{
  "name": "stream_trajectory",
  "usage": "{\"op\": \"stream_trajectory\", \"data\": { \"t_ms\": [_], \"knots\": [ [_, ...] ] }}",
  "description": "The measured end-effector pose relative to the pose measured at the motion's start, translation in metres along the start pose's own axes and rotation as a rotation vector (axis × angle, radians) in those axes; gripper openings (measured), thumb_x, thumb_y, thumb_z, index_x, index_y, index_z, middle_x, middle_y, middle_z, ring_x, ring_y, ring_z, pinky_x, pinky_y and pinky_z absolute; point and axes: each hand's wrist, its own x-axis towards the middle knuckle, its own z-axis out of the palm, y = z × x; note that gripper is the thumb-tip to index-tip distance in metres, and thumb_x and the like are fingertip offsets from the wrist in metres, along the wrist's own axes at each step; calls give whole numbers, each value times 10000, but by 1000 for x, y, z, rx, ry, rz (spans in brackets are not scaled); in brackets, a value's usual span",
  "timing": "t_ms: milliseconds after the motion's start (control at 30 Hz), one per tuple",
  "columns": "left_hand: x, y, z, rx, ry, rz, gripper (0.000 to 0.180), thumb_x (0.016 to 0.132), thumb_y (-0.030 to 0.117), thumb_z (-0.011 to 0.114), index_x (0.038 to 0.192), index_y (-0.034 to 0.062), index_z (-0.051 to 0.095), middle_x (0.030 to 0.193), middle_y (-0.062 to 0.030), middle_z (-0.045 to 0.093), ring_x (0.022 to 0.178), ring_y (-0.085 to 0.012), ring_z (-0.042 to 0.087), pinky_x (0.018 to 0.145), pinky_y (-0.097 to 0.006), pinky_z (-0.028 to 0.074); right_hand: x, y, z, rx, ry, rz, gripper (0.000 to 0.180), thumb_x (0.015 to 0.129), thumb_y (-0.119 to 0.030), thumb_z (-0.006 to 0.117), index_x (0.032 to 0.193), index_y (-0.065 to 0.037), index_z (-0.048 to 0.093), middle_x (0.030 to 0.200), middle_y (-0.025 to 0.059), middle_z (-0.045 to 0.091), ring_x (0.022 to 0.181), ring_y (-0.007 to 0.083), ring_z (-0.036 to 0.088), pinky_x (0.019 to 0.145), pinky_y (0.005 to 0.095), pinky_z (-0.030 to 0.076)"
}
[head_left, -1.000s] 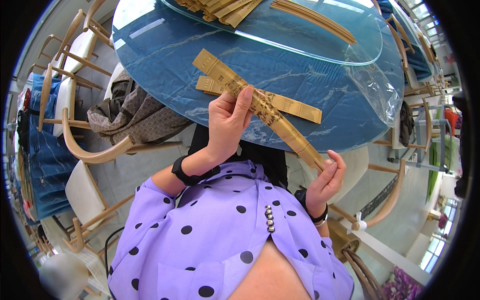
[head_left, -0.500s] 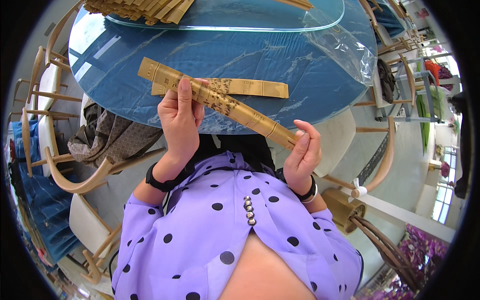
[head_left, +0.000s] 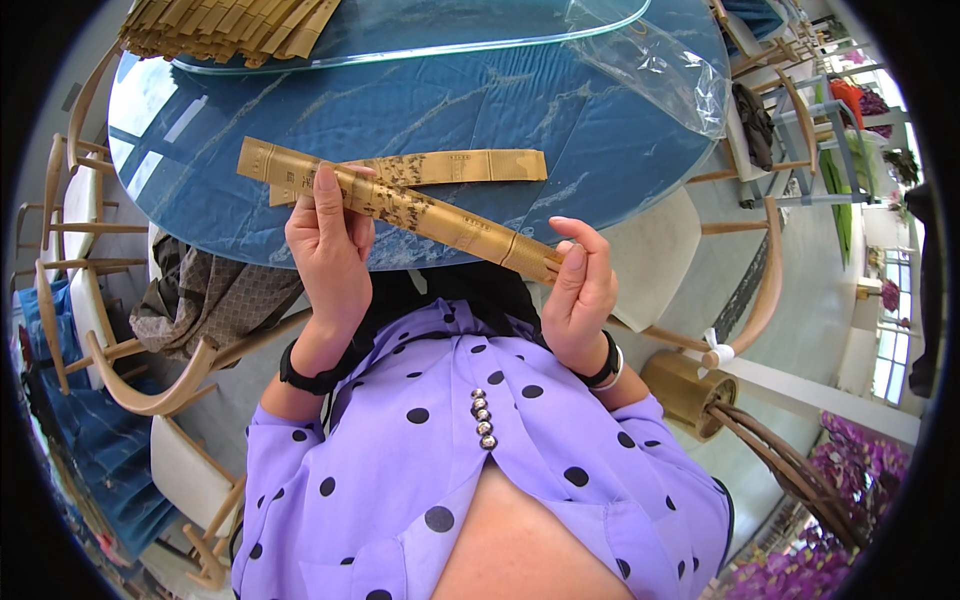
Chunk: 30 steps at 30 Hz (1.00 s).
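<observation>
A long, narrow gold packet (head_left: 440,220) with dark print stretches slantwise between my two hands, above the near edge of the blue table. My left hand (head_left: 330,240) is closed on it near its left end, thumb on top. My right hand (head_left: 580,300) pinches the lower right end between thumb and fingers. A second gold packet (head_left: 500,165) of the same look lies flat on the table just behind, partly covered by the held one and my left hand.
A heap of gold packets (head_left: 230,25) sits at the far left, by the glass turntable's edge (head_left: 450,50). Clear plastic wrap (head_left: 660,85) lies at the table's right. A chair (head_left: 670,260) stands at right; a patterned bag (head_left: 215,295) rests on another chair at left.
The whole view has shifted and turned a little, so table and hands appear farther left. Both hands keep the same grip on the packet.
</observation>
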Motion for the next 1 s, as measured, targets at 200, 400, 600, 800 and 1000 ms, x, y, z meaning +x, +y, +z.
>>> {"op": "stream_trajectory", "data": {
  "t_ms": [200,400,600,800,1000],
  "knots": [
    [8,9,-2,-19,79,43,429,1090,355,507,961,-16,678,672,11,549,465,-15,310,404,-209,240,3,6,-6,76,-97,82,148,1054,-82,497,992,14,591,678,91,530,490,185,455,478,319,355],
    [13,16,-5,-19,94,75,406,1089,342,512,966,-13,669,779,-22,629,471,-14,329,397,-202,251,0,8,-15,94,-145,49,240,1046,-87,511,820,-6,501,656,104,468,501,250,447,484,352,353],
    [8,11,-2,-26,94,40,405,1090,343,507,968,-10,663,838,-41,662,476,-14,327,396,-203,251,-10,9,-10,184,-134,142,241,1055,-75,485,825,0,487,647,91,446,495,232,433,482,343,337],
    [2,3,-10,-64,8,29,408,1096,331,495,980,-21,666,840,-46,669,478,-15,325,402,-206,255,-7,6,-5,176,-110,142,250,1058,-71,470,819,1,480,625,80,426,478,214,414,474,340,327],
    [5,10,2,-115,76,-5,460,1121,342,417,970,-3,681,745,-16,632,461,-15,330,417,-202,247,-13,4,-6,143,-87,202,288,1079,-126,441,829,7,496,606,54,438,492,153,425,473,319,320]
  ]
}}
